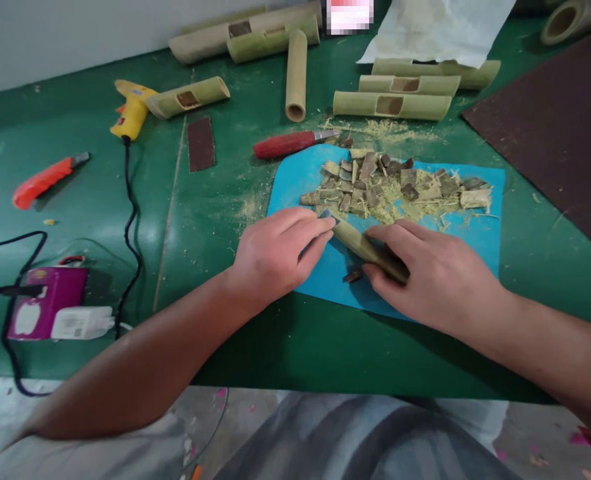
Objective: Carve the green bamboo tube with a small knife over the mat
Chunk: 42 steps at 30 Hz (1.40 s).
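Observation:
My right hand [425, 267] is closed around a bamboo piece [358, 241], which slants over a blue sheet [320, 283]. At the far-left end of the bamboo, my left hand [282, 253] pinches a small grey flat piece [327, 215]; its kind is hard to tell, as the fingers cover most of it. Beyond both hands lies a heap of bamboo chips and dust [375, 187] on the sheet. A loose dark chip [354, 275] is beside my right fingertips. The red-handled knife [295, 143] rests at the sheet's far-left edge.
Cut bamboo tubes [392, 105] lie across the back of the green table [235, 333]. To the left are a yellow glue gun [134, 110], an orange cutter [45, 181], and a purple box [50, 297] with black cables. Brown sandpaper [550, 133] lies right.

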Available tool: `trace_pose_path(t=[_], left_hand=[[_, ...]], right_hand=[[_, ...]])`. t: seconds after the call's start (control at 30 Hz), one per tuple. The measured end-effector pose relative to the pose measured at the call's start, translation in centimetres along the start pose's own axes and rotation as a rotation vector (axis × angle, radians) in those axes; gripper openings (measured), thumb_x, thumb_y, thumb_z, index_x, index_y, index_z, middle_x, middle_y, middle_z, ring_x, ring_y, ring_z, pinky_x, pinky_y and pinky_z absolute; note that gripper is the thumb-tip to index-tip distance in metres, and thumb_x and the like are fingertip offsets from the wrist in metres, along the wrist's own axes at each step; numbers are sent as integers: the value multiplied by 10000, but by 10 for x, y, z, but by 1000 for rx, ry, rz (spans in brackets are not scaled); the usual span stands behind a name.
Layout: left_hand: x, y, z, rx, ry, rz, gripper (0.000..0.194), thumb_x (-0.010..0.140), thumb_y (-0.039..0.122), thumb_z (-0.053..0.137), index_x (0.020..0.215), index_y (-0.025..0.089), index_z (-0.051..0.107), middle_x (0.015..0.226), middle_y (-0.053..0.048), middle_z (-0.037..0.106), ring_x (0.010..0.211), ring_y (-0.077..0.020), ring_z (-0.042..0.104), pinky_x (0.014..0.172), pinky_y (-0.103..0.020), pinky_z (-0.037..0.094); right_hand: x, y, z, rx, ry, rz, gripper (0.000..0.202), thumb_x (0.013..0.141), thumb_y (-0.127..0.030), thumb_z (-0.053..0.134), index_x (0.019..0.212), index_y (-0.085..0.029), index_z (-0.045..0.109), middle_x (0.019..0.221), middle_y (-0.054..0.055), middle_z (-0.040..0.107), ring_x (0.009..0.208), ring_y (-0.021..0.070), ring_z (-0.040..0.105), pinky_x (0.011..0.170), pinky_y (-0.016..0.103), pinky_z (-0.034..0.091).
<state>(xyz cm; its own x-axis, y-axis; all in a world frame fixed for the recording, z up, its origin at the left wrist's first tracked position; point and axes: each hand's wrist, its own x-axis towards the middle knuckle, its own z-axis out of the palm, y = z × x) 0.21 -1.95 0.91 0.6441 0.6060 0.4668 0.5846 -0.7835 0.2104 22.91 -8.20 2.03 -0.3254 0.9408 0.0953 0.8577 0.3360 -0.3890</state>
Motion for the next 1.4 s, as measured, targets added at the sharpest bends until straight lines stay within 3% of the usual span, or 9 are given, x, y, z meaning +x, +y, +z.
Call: trace_pose_path(t=[0.13,0.33,0.47,0.6,0.73,0.87,0.97,1.1,1.4], left_hand=[[1,2,0,-17,-12,-13,218,1005,234,542,1110,156,715,1013,-83,766,916,-180,725,818,-276,589],[3,14,1,0,-113,83,252,1024,227,498,1000,115,723,745,-56,685,703,-146,654,647,-245,526],[4,12,3,-46,-49,63,240,1029,209,477,1041,123,701,842,-67,706,776,-148,661,710,-256,532],[4,13,5,-79,-108,106,255,1030,209,469,947,129,696,727,-45,647,693,-139,621,656,-254,504],[4,13,7,-77,-51,78,240,1035,212,463,1036,128,689,827,-60,683,777,-150,645,715,-263,523],[4,13,8,-56,-112,121,266,1038,224,450,1008,124,694,706,-34,617,672,-146,601,645,-268,500],[3,12,9,-76,-71,96,269,1041,223,441,1045,127,692,779,-54,660,740,-152,632,699,-271,520],[4,13,10,-38,-79,92,305,1039,223,441,933,125,710,707,-43,624,688,-142,597,664,-257,500],[3,9,8,-72,-100,139,287,1039,216,440,1124,102,690,755,-50,657,730,-150,633,680,-256,531]], right_hand=[[0,-2,1,5,-9,5,164,869,-298,534,947,-195,634,887,59,665,634,160,546,533,307,283],[-1,-6,4,-30,-2,-28,160,886,-285,519,917,-179,635,866,68,657,630,164,550,531,309,283],[-2,-6,5,-32,6,-21,161,891,-291,521,914,-181,636,858,66,654,629,167,547,533,312,286],[-2,-5,6,-29,17,-19,155,893,-292,526,910,-185,636,857,63,652,634,166,538,539,313,293],[-4,-6,5,-69,23,-10,170,902,-299,527,865,-177,639,811,60,626,610,162,513,532,312,288],[-5,-8,4,-106,31,-16,167,903,-291,534,839,-175,634,792,54,606,594,152,495,522,307,275],[-5,-9,4,-94,18,-8,183,911,-311,529,827,-181,627,791,53,607,606,152,502,528,301,285],[-5,-8,3,-102,15,0,186,911,-323,533,834,-183,629,792,50,609,596,147,498,526,300,279],[-6,-9,5,-143,26,-6,192,895,-322,561,791,-170,616,753,37,585,579,141,479,526,295,264]])
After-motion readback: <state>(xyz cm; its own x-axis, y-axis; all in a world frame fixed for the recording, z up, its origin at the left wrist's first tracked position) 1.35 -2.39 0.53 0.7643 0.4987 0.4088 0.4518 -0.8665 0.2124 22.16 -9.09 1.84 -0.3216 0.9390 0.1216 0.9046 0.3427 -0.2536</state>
